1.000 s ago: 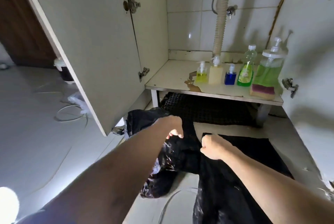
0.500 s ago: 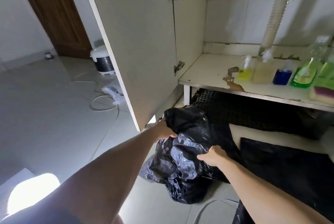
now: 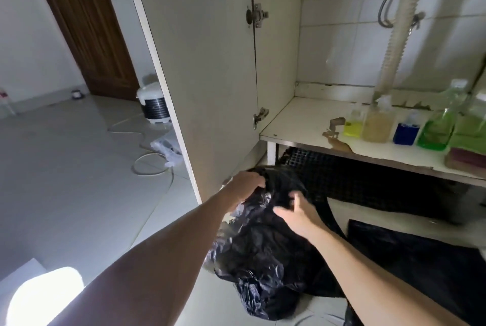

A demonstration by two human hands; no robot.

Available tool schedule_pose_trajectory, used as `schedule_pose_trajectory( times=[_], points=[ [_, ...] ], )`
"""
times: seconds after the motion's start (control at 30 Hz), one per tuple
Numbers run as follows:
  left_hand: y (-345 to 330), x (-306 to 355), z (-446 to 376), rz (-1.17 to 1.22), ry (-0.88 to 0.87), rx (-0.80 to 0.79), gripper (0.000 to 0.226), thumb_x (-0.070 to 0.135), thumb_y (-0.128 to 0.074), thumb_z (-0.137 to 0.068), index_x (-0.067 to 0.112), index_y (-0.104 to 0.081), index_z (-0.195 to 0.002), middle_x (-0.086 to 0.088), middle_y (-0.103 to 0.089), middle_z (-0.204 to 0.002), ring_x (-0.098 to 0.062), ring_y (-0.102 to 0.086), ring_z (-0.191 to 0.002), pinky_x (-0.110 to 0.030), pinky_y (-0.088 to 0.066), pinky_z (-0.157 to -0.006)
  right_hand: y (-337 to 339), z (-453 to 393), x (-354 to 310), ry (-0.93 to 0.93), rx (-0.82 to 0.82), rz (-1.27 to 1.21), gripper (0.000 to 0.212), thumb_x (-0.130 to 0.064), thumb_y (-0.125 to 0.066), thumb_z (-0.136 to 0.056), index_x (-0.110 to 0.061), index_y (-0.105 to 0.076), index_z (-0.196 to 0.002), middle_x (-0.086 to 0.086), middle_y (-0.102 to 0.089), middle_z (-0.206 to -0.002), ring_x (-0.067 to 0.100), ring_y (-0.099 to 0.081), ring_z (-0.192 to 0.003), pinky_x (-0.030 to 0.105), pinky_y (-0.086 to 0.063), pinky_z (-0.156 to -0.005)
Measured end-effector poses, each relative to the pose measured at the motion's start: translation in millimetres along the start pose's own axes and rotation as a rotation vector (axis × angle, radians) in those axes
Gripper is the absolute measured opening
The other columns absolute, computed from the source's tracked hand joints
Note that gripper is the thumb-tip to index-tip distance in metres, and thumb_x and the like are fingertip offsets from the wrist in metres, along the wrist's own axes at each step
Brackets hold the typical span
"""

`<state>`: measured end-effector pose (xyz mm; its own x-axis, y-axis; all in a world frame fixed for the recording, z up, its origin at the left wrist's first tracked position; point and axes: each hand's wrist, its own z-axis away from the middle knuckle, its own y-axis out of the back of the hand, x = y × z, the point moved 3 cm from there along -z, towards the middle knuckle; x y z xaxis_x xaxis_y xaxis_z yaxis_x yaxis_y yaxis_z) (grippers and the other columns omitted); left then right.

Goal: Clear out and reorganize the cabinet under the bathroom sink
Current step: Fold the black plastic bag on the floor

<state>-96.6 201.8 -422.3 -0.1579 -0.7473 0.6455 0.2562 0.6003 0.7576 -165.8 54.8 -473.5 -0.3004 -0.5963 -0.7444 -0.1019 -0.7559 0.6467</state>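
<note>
On the tiled floor off to the left stood a small white rice cooker [image 3: 153,104] with its cord [image 3: 147,165] looped loosely near the open cabinet door [image 3: 200,68]. Just below that door's lower corner, the left hand [image 3: 246,185] was closed on the top of a crumpled black bin bag [image 3: 265,254], bunching the plastic. The right hand [image 3: 294,214] lay against the bag beside it with fingers spread wide, pressing rather than holding. The bag itself rested on the floor in front of the cabinet, not inside it. Further right, a second black sheet [image 3: 410,260] lay flat on the floor. Up on the cabinet shelf [image 3: 297,125] a row of soap bottles [image 3: 378,123] stood together toward the right end, with a sponge [image 3: 465,158] at the edge. It looked like the gathering stage, the bag being drawn shut or squeezed down. The next move would probably need both hands gripping the neck to lift it clear of the door.
</note>
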Motion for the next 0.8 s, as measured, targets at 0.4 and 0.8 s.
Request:
schedule_pose_trajectory(
  times=[0.4, 0.8],
  points=[
    [28.0, 141.1, 40.8, 0.101, -0.503, -0.1, 0.019, 0.03, -0.063, -0.081, 0.015, -0.053, -0.073, 0.004, -0.051, -0.073, -0.01, -0.047, -0.066, -0.026, -0.037, -0.068, 176.3, 17.8, -81.4, 0.478, 0.401, 0.612, 0.011, -0.019, -0.051, -0.09, -0.014, -0.06, -0.087, 0.01, -0.07, -0.094, 0.03, -0.066, -0.088, 0.029, -0.045, -0.066],
    [7.7, 221.7, 64.5, -0.486, -0.525, 0.249, 0.018, 0.026, -0.056, -0.087, 0.021, -0.067, -0.101, -0.003, -0.069, -0.101, -0.028, -0.065, -0.096, -0.037, -0.045, -0.091, 285.9, 111.0, -5.1, 0.058, 0.339, 0.55, 0.033, -0.035, -0.062, -0.086, -0.007, -0.055, -0.07, 0.004, -0.062, -0.058, 0.02, -0.063, -0.051, 0.019, -0.046, -0.043]
  ],
)
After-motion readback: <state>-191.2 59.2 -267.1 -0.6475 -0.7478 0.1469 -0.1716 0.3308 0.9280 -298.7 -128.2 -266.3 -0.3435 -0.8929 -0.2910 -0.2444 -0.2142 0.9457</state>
